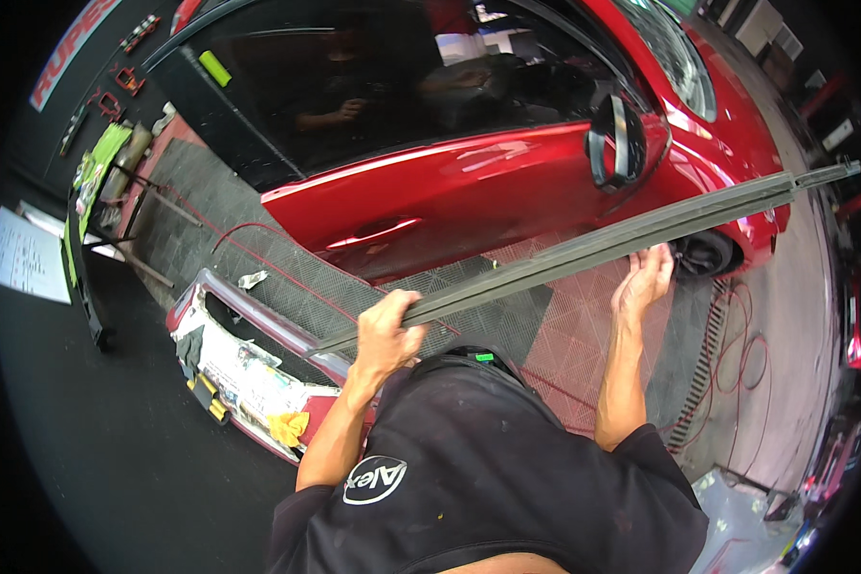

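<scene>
A long dark grey trim strip (pixel 593 251) slants across in front of me, its left end low and its thinner right end raised. My left hand (pixel 388 333) is closed around it near the left end. Farther right, my right hand (pixel 644 279) is palm up against the strip's lower edge, fingers bent and partly hidden behind it. Beyond the strip stands a red car (pixel 469 196), with its dark side window (pixel 373 96) and door mirror (pixel 618 142) facing me.
At left lies a red body panel (pixel 187 311) with white paper, a yellow cloth (pixel 288 427) and a dark tool with yellow parts (pixel 208 398). A stand (pixel 86 277) with green material rises behind it. Red hoses (pixel 737 335) cross the tiled floor (pixel 584 330).
</scene>
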{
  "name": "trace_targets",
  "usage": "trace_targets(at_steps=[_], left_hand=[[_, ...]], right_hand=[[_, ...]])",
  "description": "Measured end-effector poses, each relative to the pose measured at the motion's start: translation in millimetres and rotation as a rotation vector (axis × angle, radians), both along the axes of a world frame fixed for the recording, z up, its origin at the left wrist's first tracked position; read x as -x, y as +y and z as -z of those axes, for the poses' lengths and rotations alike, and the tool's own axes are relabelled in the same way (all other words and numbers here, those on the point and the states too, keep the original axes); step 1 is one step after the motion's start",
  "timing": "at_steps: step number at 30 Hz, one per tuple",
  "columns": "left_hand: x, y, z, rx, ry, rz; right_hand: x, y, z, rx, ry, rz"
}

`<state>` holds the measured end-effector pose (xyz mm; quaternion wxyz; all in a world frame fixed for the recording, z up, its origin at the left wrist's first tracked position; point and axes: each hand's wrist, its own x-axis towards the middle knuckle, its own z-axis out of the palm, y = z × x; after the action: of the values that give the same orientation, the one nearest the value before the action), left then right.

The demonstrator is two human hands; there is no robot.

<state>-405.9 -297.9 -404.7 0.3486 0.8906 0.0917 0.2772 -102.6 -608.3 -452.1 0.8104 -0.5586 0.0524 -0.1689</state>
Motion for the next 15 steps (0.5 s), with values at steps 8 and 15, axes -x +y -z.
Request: trace_targets(at_steps=[8, 15], left_hand=[[31.8, 35.5, 10.1, -0.248, -0.088, -0.232], [31.6, 46.6, 13.9, -0.362, -0.164, -0.287]], right_hand=[[133.0, -150.9, 167.3, 0.809, 0.437, -0.007], [256.9, -211.4, 235.6, 1.529, 0.779, -0.340]])
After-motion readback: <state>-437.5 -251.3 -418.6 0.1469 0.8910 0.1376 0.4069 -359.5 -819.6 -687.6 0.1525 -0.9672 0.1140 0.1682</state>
